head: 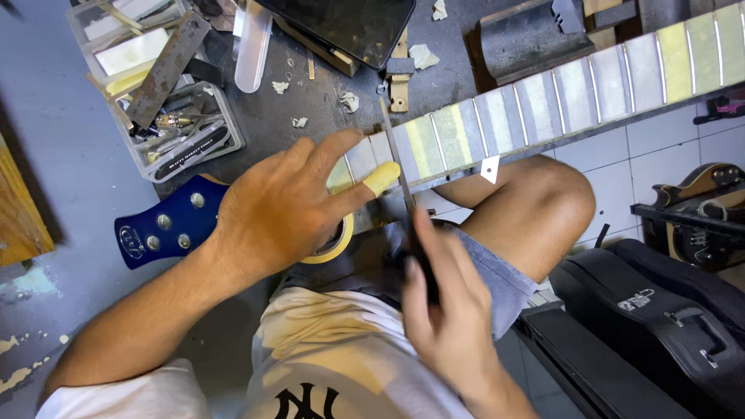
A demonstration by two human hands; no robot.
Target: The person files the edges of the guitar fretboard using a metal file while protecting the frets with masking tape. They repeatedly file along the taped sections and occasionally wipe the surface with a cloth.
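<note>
A guitar neck (559, 89) lies across the dark workbench, its fretboard covered in pale tape strips between the frets, with a blue headstock (167, 225) at the left. My left hand (287, 206) presses down on the neck near the headstock; its thumb wears a yellow taped cover. My right hand (442, 299) grips the dark handle of a thin metal file (396, 159), whose blade lies across a fret right beside my left thumb. A roll of yellow masking tape (337, 244) sits partly hidden under my left hand.
A clear plastic tool box (167, 116) with a flat metal file stands at the upper left. A black tablet (349, 27) and paper scraps lie on the bench. A grey neck rest (528, 39) sits behind the neck. Black guitar cases (660, 310) stand on the tiled floor at right.
</note>
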